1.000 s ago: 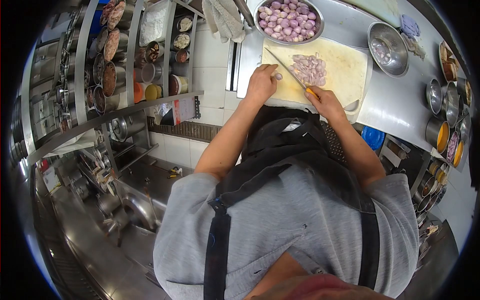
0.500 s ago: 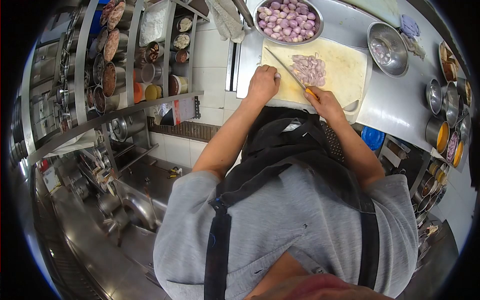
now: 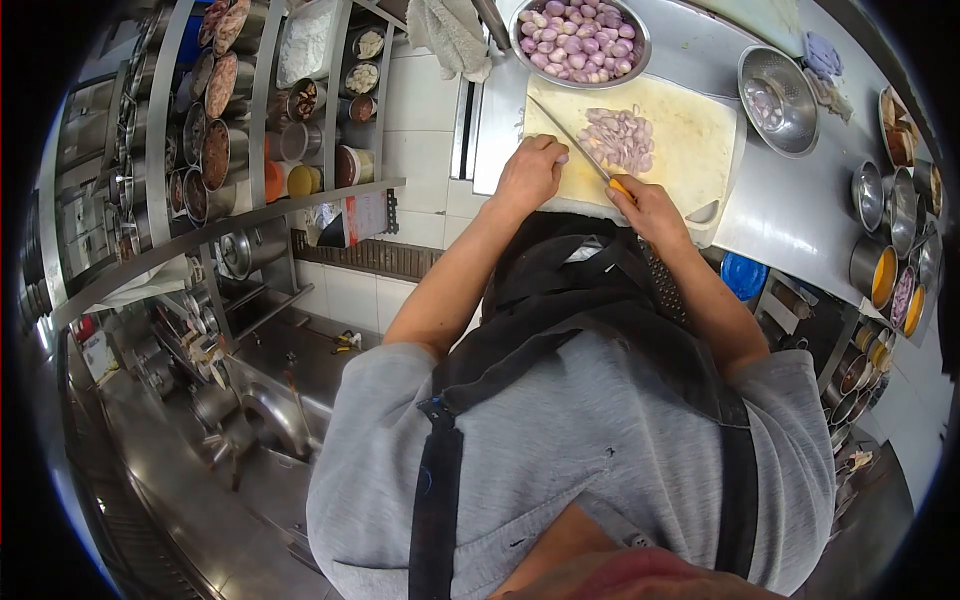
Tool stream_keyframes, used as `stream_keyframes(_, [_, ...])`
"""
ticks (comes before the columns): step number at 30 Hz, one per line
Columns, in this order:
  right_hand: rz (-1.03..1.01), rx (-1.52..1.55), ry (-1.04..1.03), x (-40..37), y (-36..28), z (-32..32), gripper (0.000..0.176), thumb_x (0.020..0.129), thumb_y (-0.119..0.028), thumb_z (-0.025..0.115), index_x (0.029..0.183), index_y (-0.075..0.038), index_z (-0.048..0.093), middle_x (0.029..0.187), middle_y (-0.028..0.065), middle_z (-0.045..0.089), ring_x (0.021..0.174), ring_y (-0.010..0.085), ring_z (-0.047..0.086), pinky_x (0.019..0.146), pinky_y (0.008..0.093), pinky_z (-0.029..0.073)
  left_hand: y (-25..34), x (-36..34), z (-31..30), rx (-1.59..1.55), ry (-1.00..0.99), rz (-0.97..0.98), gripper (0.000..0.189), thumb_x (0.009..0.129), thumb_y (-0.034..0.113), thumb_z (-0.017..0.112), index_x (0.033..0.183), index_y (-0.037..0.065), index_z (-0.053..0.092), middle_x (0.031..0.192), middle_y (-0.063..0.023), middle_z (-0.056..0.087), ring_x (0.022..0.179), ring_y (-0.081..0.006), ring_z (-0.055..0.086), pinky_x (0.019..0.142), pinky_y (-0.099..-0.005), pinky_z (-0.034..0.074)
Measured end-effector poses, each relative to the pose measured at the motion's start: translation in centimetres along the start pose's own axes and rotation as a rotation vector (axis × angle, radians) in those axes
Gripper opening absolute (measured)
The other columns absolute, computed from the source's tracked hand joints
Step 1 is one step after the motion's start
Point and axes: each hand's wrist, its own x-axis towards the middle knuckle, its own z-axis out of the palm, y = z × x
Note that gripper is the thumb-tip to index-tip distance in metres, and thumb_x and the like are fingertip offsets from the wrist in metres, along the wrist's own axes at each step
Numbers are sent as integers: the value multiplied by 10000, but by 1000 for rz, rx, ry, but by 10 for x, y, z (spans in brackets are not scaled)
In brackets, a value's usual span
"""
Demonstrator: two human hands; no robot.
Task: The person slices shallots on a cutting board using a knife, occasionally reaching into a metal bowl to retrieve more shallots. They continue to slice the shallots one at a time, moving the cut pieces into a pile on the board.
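Note:
My right hand (image 3: 648, 212) is wrapped round the orange handle of a knife (image 3: 568, 134), whose long blade slants toward the far left corner of a pale yellow cutting board (image 3: 695, 130). Left of the blade, my left hand (image 3: 532, 174) is closed with its fingers bent over the board's near edge. A small purple shallot (image 3: 562, 157) shows at its fingertips, partly hidden. Sliced shallots (image 3: 617, 138) lie in a loose pile just right of the blade. Beyond the board, a metal bowl (image 3: 646, 62) holds many peeled whole shallots (image 3: 575, 38).
A perforated metal colander (image 3: 797, 128) with a few shallot pieces stands right of the board on the steel counter (image 3: 770, 205). Metal bowls (image 3: 868, 193) line the right edge. On the left is a rack (image 3: 262, 215) of filled pots. A grey towel (image 3: 445, 38) hangs near the counter's left corner.
My left hand and the shallot at its fingertips have shifted very slightly. The knife stays in my right hand at nearly the same slant; the whole view has moved a little.

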Motion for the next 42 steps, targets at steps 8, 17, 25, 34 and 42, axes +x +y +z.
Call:
stream_keyframes(8, [-20, 22, -32, 1, -12, 1, 339, 940, -319, 594, 1125, -43, 657, 877, 230, 666, 804, 405, 640, 718, 439, 490, 10, -10, 6, 34, 109, -148, 120, 805, 64, 658, 913, 13, 646, 929, -198, 656, 857, -382, 613, 766, -453, 505])
stream_keyframes(17, [-135, -4, -25, 21, -9, 19, 325, 933, -302, 598, 1113, -38, 659, 887, 234, 665, 826, 404, 641, 745, 444, 493, -2, -12, 10, 12, 86, -88, 106, 778, 32, 670, 882, 17, 658, 809, -154, 668, 807, -355, 625, 733, -442, 510])
stream_keyframes(25, [-181, -3, -8, 26, -17, 15, 322, 934, -296, 603, 1086, -19, 662, 883, 239, 663, 812, 411, 639, 722, 442, 493, 0, -12, 8, -27, 109, -110, 63, 754, -2, 629, 815, 8, 638, 802, -161, 659, 791, -354, 610, 746, -446, 503])
stream_keyframes(34, [-157, 4, -24, 31, -21, 14, 313, 934, -299, 595, 1063, -22, 659, 888, 235, 665, 835, 420, 636, 737, 460, 493, -2, -13, 11, -11, 133, -99, 113, 759, 5, 647, 870, 20, 667, 805, -147, 671, 804, -349, 625, 737, -442, 513])
stream_keyframes(42, [-167, -6, -37, 34, -19, 19, 312, 936, -299, 592, 1052, -17, 657, 881, 242, 661, 833, 424, 633, 732, 459, 493, -1, -14, 11, -25, 144, -86, 101, 761, 10, 663, 860, 23, 659, 810, -143, 669, 808, -346, 624, 730, -437, 512])
